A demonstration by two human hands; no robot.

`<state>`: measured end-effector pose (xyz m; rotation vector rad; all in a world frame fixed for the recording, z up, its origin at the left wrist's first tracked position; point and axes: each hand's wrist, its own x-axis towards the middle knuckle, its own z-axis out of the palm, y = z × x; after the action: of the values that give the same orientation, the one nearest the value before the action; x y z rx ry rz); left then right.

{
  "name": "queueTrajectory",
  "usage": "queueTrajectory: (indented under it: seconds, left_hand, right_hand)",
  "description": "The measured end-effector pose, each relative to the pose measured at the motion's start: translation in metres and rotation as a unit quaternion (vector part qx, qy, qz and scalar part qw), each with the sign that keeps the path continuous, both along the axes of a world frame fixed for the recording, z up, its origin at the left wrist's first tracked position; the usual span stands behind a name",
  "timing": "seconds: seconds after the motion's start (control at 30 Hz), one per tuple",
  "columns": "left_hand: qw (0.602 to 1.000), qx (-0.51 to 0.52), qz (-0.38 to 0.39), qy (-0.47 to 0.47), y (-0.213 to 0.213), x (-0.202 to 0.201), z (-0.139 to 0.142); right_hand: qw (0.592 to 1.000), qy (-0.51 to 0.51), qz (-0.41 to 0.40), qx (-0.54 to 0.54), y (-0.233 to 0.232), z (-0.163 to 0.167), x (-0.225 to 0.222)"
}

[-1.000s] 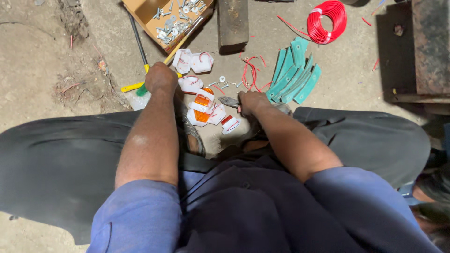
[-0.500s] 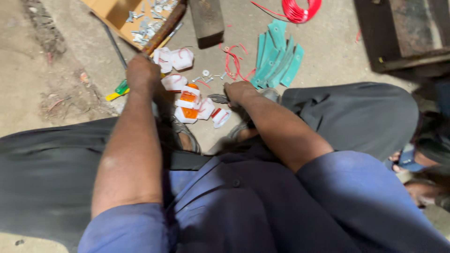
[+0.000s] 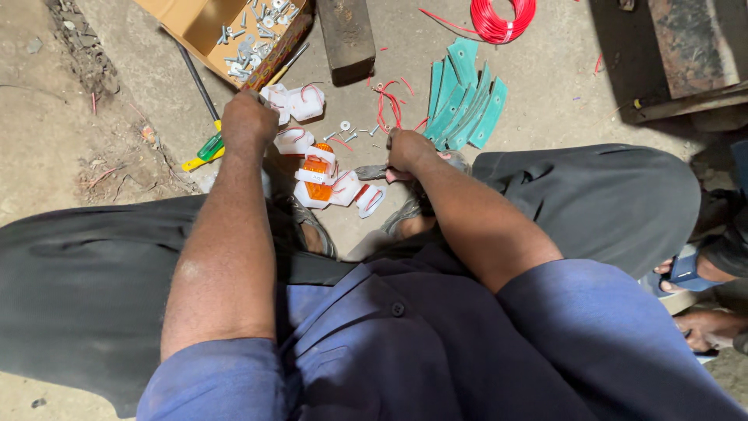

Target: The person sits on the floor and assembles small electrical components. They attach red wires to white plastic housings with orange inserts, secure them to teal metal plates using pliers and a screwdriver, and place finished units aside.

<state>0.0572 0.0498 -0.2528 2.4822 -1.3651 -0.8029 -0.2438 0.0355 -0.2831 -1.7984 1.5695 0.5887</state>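
Fingers first: found those of the left hand [image 3: 249,121] clenched and tucked under the knuckles, pressed down at the far edge of the white lamp housings [image 3: 318,175]; could not tell what, if anything, sat inside that grip. Noted a screwdriver with a green and yellow handle [image 3: 204,150] lying on the floor [image 3: 125,101] just left of those fingers, its shaft pointing up toward an open cardboard box [image 3: 195,27] of screws and small metal fittings, which was probably parked beyond the fingers so that hardware stayed within easy reach.

Counted several housings, some with orange lenses and short red leads, heaped between the two sets of fingers and close in front of the crossed legs, likely so either hand could take one without leaning. Spotted loose washers and red wire offcuts [image 3: 387,105] scattered just beyond them, and a dark wooden block [image 3: 347,35] farther off.

Found the right hand [image 3: 409,148] closed around a grey metal tool [image 3: 370,171], its nose poking out toward the housings, held low near the floor. Saw a fan of teal plastic strips [image 3: 463,101] just beyond and right of those fingers, a red wire coil [image 3: 502,17] well past them, and another person's foot [image 3: 686,273] far to the right.
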Motion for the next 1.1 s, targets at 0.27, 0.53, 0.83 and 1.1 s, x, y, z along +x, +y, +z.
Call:
queueTrajectory:
  seconds: [0.27,0.53,0.83,1.1]
  left_hand:
    - [0.949,-0.005,0.062,0.31,-0.026,-0.001,0.006]
    - [0.921,-0.135,0.068,0.36,-0.076,0.012,0.062]
    - [0.965,-0.03,0.047,0.255,-0.069,-0.012,-0.012]
    - [0.982,-0.12,-0.144,-0.024,-0.047,-0.057,-0.058]
  right_hand:
    - [0.998,-0.058,-0.037,-0.008,-0.004,-0.015,0.0]
    - [0.993,-0.102,-0.047,-0.028,-0.004,-0.025,-0.003]
    - [0.991,0.068,0.09,0.068,-0.007,0.003,0.008]
    - [0.982,0.132,0.134,-0.019,0.02,-0.018,-0.006]
